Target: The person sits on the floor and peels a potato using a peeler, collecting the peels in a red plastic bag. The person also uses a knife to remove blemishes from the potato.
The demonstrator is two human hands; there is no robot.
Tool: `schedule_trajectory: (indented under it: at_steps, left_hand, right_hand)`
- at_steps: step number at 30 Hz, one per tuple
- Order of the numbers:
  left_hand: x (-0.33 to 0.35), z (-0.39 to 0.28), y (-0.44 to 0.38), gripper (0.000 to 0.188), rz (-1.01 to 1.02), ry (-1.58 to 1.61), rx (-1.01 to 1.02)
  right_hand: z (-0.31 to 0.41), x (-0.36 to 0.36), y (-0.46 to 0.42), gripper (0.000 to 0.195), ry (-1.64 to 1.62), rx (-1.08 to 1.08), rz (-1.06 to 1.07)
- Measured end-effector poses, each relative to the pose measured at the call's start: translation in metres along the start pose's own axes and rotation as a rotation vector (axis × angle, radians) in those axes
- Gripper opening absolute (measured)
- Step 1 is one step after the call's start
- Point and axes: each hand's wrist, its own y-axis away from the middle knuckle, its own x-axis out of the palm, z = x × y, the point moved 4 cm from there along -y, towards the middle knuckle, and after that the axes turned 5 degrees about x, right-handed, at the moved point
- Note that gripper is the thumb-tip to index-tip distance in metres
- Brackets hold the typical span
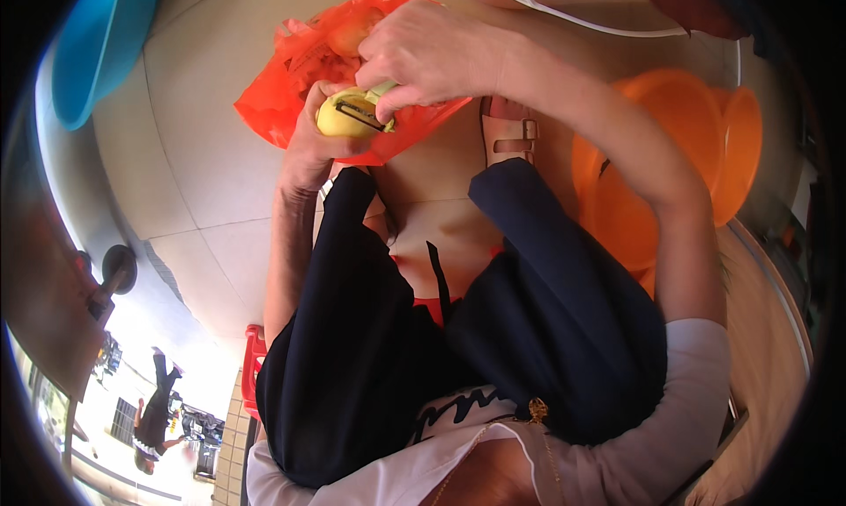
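My left hand (pixel 309 139) is wrapped around a rounded yellow fruit or vegetable (pixel 338 127), whose exact kind I cannot tell. In my right hand (pixel 423 57) is a peeler (pixel 382 91) with a pale green handle, partly covered by the fingers. Its dark-slotted metal blade lies against or just over the yellow surface. Beneath both hands spreads a red plastic bag (pixel 264 109), crumpled and bearing faint print. A pale round thing (pixel 353 38) shows at the bag's far side, partly hidden by the right hand.
An orange plastic basin (pixel 618 215) stands on the tiled floor (pixel 198 176) by my right leg. A blue basin (pixel 99 57) is at the far left. A red plastic stool or chair edge (pixel 251 367) shows by my left hip. A person (pixel 155 407) stands farther off, lower left.
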Motion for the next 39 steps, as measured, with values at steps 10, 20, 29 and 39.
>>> schedule_trajectory:
  at_steps: [10,20,29,39]
  left_hand:
    - [-0.007,-0.001,0.009,0.058,0.019,-0.008,-0.033]
    - [0.002,-0.013,0.002,0.055,-0.014,-0.047,-0.018]
    - [-0.004,-0.011,0.004,0.056,-0.036,-0.149,-0.079]
    - [-0.005,-0.012,0.006,0.055,-0.081,-0.165,-0.024]
  right_hand:
    - [-0.029,-0.012,0.005,0.031,0.024,0.096,-0.052]
    - [-0.014,0.003,-0.005,0.029,0.059,0.055,-0.042]
    - [0.008,-0.010,-0.005,0.029,0.012,0.098,-0.001]
    - [-0.007,-0.020,0.001,0.032,0.048,0.147,-0.133]
